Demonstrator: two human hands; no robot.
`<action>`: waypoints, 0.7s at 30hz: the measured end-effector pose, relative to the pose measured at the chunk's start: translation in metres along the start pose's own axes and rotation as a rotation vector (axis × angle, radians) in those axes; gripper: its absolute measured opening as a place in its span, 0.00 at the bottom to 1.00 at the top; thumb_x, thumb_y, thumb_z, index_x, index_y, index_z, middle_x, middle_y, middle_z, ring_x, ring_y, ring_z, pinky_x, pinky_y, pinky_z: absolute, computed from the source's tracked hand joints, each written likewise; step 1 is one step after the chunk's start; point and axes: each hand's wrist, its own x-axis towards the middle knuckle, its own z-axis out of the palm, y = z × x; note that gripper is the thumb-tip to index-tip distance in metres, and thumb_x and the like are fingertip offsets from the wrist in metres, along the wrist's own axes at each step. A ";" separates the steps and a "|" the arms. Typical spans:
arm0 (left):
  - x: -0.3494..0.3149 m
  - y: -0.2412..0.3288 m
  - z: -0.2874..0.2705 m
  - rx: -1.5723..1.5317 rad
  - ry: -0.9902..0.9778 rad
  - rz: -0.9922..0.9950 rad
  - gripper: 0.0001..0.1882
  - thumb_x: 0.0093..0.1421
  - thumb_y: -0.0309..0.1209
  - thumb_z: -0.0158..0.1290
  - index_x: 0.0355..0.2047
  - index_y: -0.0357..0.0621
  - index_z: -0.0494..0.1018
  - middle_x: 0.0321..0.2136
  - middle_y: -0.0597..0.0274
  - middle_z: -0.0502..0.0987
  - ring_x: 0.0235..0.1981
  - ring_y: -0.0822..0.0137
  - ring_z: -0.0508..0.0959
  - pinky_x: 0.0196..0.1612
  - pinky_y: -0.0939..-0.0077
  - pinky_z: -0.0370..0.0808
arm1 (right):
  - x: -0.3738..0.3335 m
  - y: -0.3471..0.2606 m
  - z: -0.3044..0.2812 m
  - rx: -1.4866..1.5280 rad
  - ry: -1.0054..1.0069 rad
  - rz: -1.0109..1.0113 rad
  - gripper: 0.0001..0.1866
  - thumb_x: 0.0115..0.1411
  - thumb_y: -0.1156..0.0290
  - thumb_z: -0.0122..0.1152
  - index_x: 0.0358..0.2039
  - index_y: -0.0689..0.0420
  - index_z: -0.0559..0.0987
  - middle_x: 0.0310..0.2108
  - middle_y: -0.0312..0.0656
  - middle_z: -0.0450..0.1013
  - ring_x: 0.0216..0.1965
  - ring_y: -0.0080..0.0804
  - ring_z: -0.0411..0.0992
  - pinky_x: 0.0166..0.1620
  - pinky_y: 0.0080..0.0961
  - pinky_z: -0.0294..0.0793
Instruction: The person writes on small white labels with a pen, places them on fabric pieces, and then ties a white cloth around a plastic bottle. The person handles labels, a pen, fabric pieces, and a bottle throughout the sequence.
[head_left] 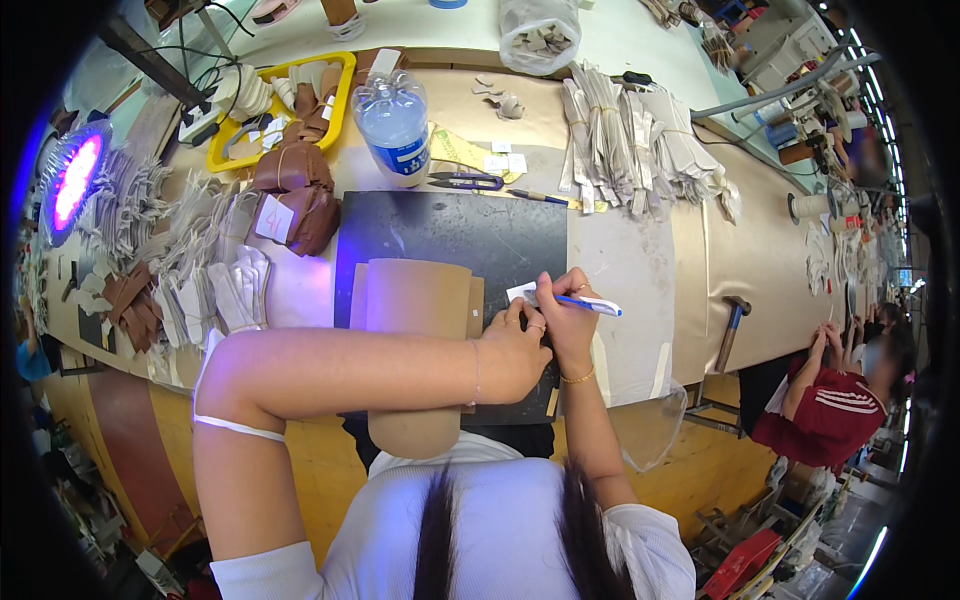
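Note:
My right hand (568,312) grips a blue and white pen (590,303), its tip down by a small white paper slip (519,291). The slip lies on a black board (450,225). My left hand (513,352) rests on the board just below the slip, fingers bent and a little apart, fingertips at its lower edge. Whether they touch the slip is hard to tell. Under my left forearm lies a stack of tan sheet pieces (418,295), the top one long with a rounded near end that overhangs the table edge.
Beyond the board are a clear plastic bottle (392,130), dark thread snips (466,181) and a yellow basket (345,75). Bundled brown pieces (297,195) and pale strips (235,285) lie left, more strips (610,135) far right. A hammer (734,325) lies right, near a person in maroon (825,410).

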 end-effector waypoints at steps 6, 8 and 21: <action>-0.007 0.000 -0.014 0.038 -0.095 -0.013 0.22 0.62 0.33 0.49 0.56 0.43 0.71 0.63 0.23 0.54 0.65 0.24 0.53 0.66 0.38 0.52 | -0.001 -0.002 0.003 -0.059 -0.040 -0.031 0.18 0.56 0.72 0.68 0.16 0.58 0.68 0.11 0.34 0.65 0.14 0.18 0.60 0.19 0.21 0.60; -0.006 0.000 -0.017 0.042 -0.127 -0.031 0.22 0.62 0.34 0.49 0.57 0.46 0.71 0.64 0.24 0.53 0.65 0.24 0.52 0.66 0.35 0.51 | 0.000 -0.002 0.005 -0.037 -0.029 -0.038 0.18 0.56 0.73 0.68 0.16 0.58 0.67 0.11 0.34 0.65 0.14 0.18 0.60 0.19 0.21 0.59; -0.005 -0.002 -0.029 0.065 -0.237 -0.044 0.23 0.65 0.35 0.46 0.60 0.51 0.70 0.66 0.26 0.49 0.63 0.19 0.53 0.64 0.32 0.52 | 0.001 0.000 0.009 0.020 -0.020 -0.006 0.18 0.56 0.76 0.65 0.16 0.57 0.65 0.13 0.33 0.61 0.16 0.16 0.56 0.19 0.20 0.58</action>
